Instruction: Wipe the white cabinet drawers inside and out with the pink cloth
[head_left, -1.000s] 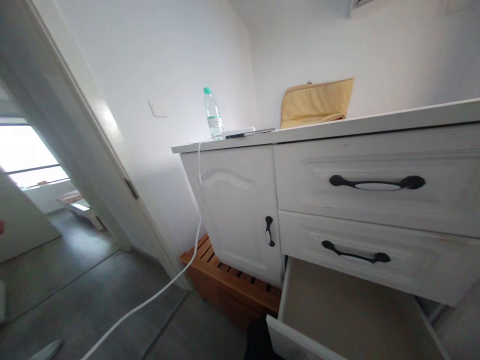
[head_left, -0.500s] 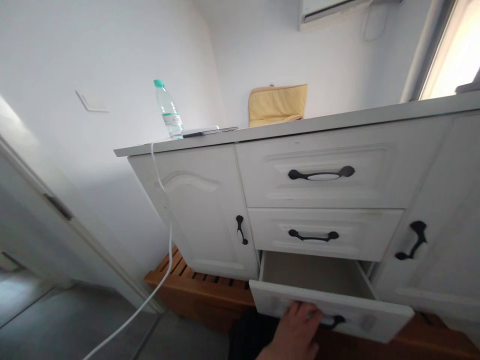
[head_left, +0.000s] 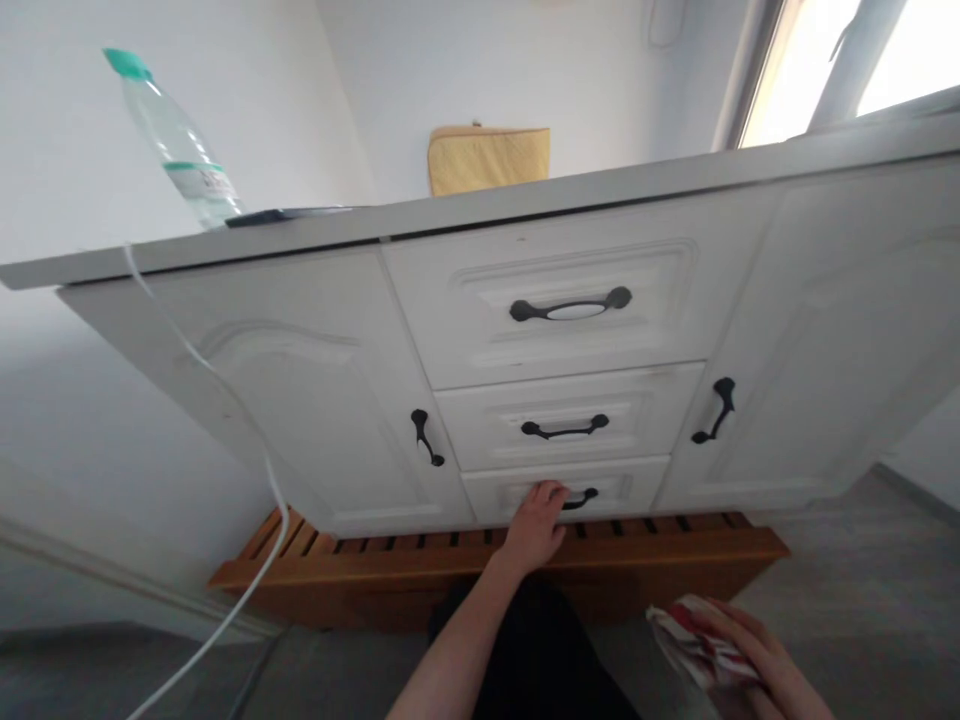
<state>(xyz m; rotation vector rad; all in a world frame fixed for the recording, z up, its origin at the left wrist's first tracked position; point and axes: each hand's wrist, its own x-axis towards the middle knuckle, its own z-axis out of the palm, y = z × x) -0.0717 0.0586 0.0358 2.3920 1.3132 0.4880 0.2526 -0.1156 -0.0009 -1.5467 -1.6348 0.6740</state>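
My left hand reaches to the lowest drawer of a white cabinet, its fingers curled over the left end of the dark drawer handle. That drawer sits flush with the cabinet front. At the lower right, my right hand is closed around a crumpled red and white thing; whether it is a bag or a cloth I cannot tell. Above the lowest drawer are a middle drawer and a top drawer, both closed, with dark handles.
A slatted wooden bench stands under the cabinet. On the top are a green-capped bottle and a flat dark object. A white cable hangs at the left. A yellow cloth-like piece is behind.
The lowest drawer has gone from pulled out to closed, with my left hand still at its handle. My right hand with the red and white thing has come into view. The view has shifted.
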